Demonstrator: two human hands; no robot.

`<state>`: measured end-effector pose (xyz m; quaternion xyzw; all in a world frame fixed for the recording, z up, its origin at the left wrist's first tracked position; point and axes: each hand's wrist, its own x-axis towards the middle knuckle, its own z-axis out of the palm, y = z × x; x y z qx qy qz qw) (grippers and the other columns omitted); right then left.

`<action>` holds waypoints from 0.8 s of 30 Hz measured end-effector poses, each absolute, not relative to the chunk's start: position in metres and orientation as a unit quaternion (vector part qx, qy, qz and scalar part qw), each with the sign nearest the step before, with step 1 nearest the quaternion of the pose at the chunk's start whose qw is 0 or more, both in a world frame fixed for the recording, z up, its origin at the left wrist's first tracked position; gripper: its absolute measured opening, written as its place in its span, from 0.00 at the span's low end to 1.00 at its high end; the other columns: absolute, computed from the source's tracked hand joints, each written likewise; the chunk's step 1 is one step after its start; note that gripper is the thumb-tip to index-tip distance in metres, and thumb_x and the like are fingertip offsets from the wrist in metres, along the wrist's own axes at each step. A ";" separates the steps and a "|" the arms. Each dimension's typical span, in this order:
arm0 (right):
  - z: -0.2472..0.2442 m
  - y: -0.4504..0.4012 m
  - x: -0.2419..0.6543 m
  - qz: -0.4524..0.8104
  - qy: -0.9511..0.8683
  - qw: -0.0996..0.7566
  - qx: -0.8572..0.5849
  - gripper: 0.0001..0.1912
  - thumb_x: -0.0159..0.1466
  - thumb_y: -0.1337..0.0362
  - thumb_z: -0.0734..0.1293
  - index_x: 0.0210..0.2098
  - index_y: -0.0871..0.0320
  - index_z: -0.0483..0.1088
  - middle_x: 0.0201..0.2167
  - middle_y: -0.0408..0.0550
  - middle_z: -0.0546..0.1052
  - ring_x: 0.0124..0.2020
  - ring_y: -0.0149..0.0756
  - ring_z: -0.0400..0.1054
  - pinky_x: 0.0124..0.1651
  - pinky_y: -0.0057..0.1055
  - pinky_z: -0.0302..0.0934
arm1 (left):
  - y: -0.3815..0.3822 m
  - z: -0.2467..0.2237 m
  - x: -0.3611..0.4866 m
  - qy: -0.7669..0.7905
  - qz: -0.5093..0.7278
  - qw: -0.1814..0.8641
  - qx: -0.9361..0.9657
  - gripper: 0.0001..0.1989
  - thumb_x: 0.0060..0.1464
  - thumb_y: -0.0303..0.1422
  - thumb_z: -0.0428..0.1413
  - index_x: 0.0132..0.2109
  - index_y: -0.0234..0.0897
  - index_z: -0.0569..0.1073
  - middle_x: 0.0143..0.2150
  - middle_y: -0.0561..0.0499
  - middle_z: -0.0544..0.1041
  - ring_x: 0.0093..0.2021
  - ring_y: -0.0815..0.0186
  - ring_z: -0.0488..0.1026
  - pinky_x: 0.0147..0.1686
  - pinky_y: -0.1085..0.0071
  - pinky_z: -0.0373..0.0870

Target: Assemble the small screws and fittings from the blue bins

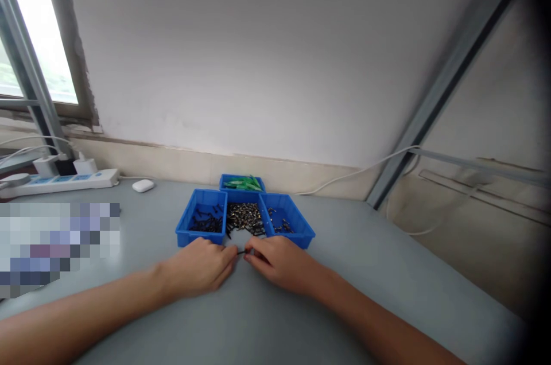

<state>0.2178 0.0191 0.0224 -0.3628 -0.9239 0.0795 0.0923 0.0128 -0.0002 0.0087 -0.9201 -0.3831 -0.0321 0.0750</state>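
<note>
A thin, short black rod-like piece point(241, 252) spans the gap between my two hands, just above the grey table. My left hand point(205, 264) pinches its left end with closed fingers. On the other end, the fingertips of my right hand point(279, 260) are closed too. The piece is too small for me to tell its exact kind. Right in front of my hands stands a left blue bin point(183, 227) with black pieces, and a right blue bin point(301, 221) with a few small metallic ones. Between them lies a pile of small brass-and-black parts point(245, 217), spilling forward from a middle blue bin point(243, 197).
Behind stands a blue bin with green pieces point(243, 183). A white case point(143, 185) and a power strip point(81, 180) with plugged-in chargers lie at the back left. A pixelated area covers the table's left side. A white cable point(357, 171) runs along the wall.
</note>
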 end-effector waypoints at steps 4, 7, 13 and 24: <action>0.021 0.020 0.218 0.073 -0.927 0.088 -0.358 0.10 0.66 0.61 0.58 0.37 0.58 0.68 0.29 0.46 0.75 0.31 0.34 0.69 0.31 0.27 0.53 | 0.000 0.009 0.013 -0.379 -0.026 0.080 -0.921 0.09 0.62 0.29 0.43 0.37 0.35 0.66 0.27 0.50 0.75 0.25 0.61 0.75 0.25 0.69 0.70; 0.021 0.020 0.218 0.090 -0.924 0.098 -0.358 0.09 0.66 0.61 0.59 0.40 0.57 0.67 0.29 0.44 0.75 0.31 0.34 0.69 0.31 0.26 0.53 | 0.000 0.008 0.013 -0.371 -0.036 0.079 -0.925 0.10 0.63 0.29 0.42 0.37 0.35 0.66 0.27 0.50 0.75 0.25 0.62 0.75 0.25 0.70 0.70; 0.022 0.020 0.217 0.048 -0.933 0.075 -0.350 0.12 0.68 0.62 0.56 0.34 0.58 0.68 0.29 0.45 0.75 0.31 0.35 0.69 0.31 0.27 0.53 | 0.001 0.006 0.013 -0.362 -0.075 0.064 -0.927 0.10 0.64 0.33 0.43 0.37 0.35 0.66 0.29 0.51 0.75 0.27 0.64 0.74 0.26 0.72 0.69; 0.020 0.021 0.219 0.076 -0.943 0.079 -0.314 0.15 0.69 0.62 0.53 0.31 0.58 0.64 0.26 0.44 0.72 0.26 0.30 0.65 0.29 0.25 0.52 | 0.006 -0.003 0.008 -0.285 -0.199 0.140 -0.927 0.15 0.66 0.32 0.39 0.37 0.34 0.68 0.30 0.50 0.71 0.28 0.67 0.71 0.26 0.73 0.68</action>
